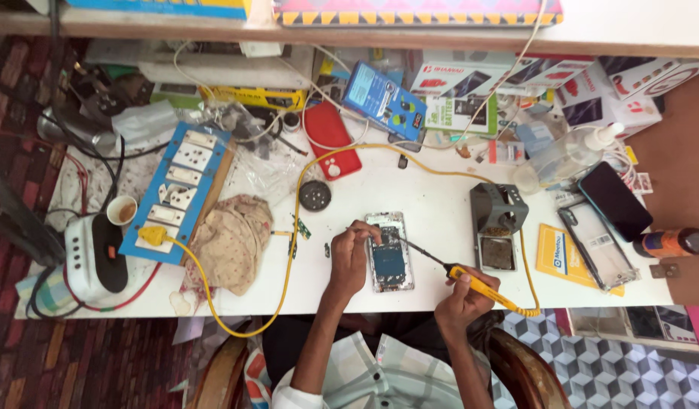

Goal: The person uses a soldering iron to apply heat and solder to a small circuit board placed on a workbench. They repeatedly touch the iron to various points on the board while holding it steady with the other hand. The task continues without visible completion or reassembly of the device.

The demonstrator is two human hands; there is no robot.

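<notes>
Now we steady the opened phone (pixel 389 252) under our left hand (pixel 349 254), fingers pinched at its top edge, while our right hand (pixel 461 297) grips the yellow soldering iron (pixel 470 280); its tip should touch lightly and briefly.

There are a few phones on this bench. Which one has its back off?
The phone lying under the hands, its circuit board bare. The left hand steadies it; the right hand points a yellow soldering iron at it. The red phone and the black phone are closed.

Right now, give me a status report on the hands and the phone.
Left hand steadying the opened phone. Right hand gripping the yellow soldering iron, tip at the phone. Yellow cord loops beside the left hand.
</notes>
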